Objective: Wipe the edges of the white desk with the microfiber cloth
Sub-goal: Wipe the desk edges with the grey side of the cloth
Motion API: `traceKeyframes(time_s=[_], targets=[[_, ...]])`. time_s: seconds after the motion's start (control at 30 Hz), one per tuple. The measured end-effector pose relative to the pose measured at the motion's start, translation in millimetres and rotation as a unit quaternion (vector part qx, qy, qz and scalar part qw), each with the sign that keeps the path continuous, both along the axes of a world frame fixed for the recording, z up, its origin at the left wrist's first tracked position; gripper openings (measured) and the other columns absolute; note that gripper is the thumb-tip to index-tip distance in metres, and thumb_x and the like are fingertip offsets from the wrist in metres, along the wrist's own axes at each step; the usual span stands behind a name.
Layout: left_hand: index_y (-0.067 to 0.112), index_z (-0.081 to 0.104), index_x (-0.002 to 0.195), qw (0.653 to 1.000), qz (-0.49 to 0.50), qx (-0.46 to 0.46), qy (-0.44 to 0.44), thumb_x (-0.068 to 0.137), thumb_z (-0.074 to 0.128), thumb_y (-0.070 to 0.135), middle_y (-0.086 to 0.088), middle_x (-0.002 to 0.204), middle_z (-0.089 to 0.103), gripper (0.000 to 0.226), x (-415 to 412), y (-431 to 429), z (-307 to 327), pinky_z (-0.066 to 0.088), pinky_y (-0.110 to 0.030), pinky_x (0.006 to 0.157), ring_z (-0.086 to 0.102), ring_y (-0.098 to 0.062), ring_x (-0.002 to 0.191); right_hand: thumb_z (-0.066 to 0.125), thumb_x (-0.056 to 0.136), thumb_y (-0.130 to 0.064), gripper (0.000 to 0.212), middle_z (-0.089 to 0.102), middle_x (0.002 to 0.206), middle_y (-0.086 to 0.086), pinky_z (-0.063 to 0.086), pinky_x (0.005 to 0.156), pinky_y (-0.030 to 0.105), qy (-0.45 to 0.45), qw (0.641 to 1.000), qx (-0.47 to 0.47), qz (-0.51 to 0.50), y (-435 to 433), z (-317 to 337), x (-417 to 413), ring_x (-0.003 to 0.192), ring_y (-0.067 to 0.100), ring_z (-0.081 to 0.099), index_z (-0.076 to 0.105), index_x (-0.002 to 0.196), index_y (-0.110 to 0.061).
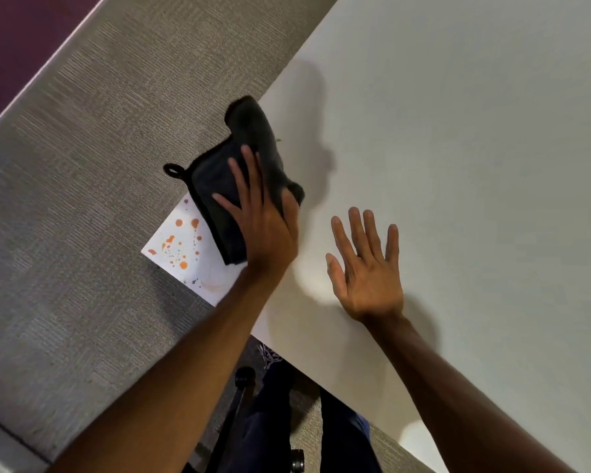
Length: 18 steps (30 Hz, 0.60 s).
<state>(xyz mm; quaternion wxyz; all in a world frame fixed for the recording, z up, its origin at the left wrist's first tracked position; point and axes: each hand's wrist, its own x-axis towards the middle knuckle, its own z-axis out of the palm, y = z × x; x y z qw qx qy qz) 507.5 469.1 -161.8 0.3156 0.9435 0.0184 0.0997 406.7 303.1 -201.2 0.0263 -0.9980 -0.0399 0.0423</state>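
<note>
Mid-wipe, by the look of it, with the black cloth (215, 196) draped over the left edge of the white desk (458, 131) and pressed there under the straight fingers (253, 179) of the left hand (267, 233). Right hand (365, 268) flat and spread on the top, holding nothing. Next, probably: slide on along the edge, keeping pressure and the fold wrapped over it.

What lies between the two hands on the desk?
Only bare white desk, lightly shadowed, between the left hand on the cloth and the flat right hand, in the head view.

White desk (458, 131) — black microfiber cloth (253, 128) draped over its edge.
</note>
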Motion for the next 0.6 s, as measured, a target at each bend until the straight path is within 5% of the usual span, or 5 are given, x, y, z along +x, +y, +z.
traceKeyframes(time_s=[0.13,0.3,0.47,0.6], targets=[[0.022,0.029,0.159,0.975,-0.029,0.182,0.126,0.102,0.018,0.050,-0.012,0.169,0.010,0.064,71.4,7.8,0.0,0.004,-0.082,0.107,0.003,-0.039,0.155,0.023,0.106,-0.056,0.068,-0.001,0.174,0.005,0.014,0.125,0.063,-0.005,1.000,0.017,0.000,-1.3,-1.3,-0.7,0.161,0.028,0.000,0.007,0.165,-0.026],[0.040,0.009,0.159,0.931,-0.188,0.260,0.177,0.089,0.031,0.075,-0.015,0.169,-0.008,0.081,106.9,23.6,-11.0,-0.003,-0.083,0.104,-0.010,-0.041,0.154,0.021,0.106,-0.055,0.067,-0.001,0.174,0.005,0.011,0.126,0.062,-0.004,1.000,0.024,0.001,-1.7,-1.8,-0.4,0.161,0.027,0.000,0.007,0.165,-0.026],[0.021,0.030,0.158,0.912,-0.274,0.282,0.119,0.094,0.023,0.049,-0.007,0.168,0.017,0.070,97.1,33.5,-6.1,0.001,-0.081,0.110,0.005,-0.031,0.156,0.022,0.106,-0.055,0.067,-0.001,0.174,0.005,0.011,0.126,0.062,-0.002,1.000,0.020,0.004,-1.8,-0.7,-0.7,0.161,0.028,0.001,0.007,0.165,-0.025],[0.003,0.046,0.149,0.871,-0.408,0.265,0.070,0.097,0.024,0.042,-0.016,0.159,0.038,0.069,67.0,54.9,-0.8,0.008,-0.079,0.112,0.020,-0.038,0.153,0.022,0.107,-0.054,0.067,0.000,0.174,0.006,0.015,0.125,0.063,0.006,1.000,0.014,0.006,-2.5,3.4,-1.7,0.161,0.029,0.001,0.007,0.165,-0.024]])
